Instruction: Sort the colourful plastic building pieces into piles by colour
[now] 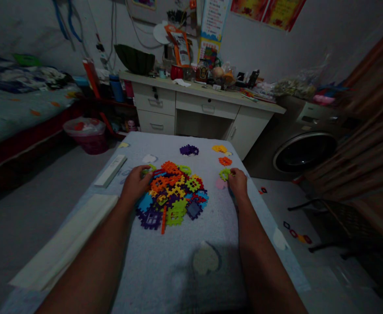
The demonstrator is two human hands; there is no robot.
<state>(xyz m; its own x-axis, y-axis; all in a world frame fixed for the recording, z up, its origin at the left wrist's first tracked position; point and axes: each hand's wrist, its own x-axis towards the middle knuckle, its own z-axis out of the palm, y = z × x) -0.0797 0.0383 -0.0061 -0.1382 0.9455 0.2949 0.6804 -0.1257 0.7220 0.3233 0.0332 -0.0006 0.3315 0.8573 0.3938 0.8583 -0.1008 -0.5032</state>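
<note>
A heap of colourful plastic grid tiles lies in the middle of a table covered with a pale blue cloth. My left hand rests at the heap's left edge, fingers curled on a green tile. My right hand sits to the right of the heap, fingertips pinching a yellow-green tile. Separate small piles lie farther back: purple tiles, yellow tiles and orange tiles.
White flat boxes lie along the table's left side. Behind stand a cluttered white desk, a washing machine, a pink bin and a bed. A dark chair and loose tiles are on the floor at right.
</note>
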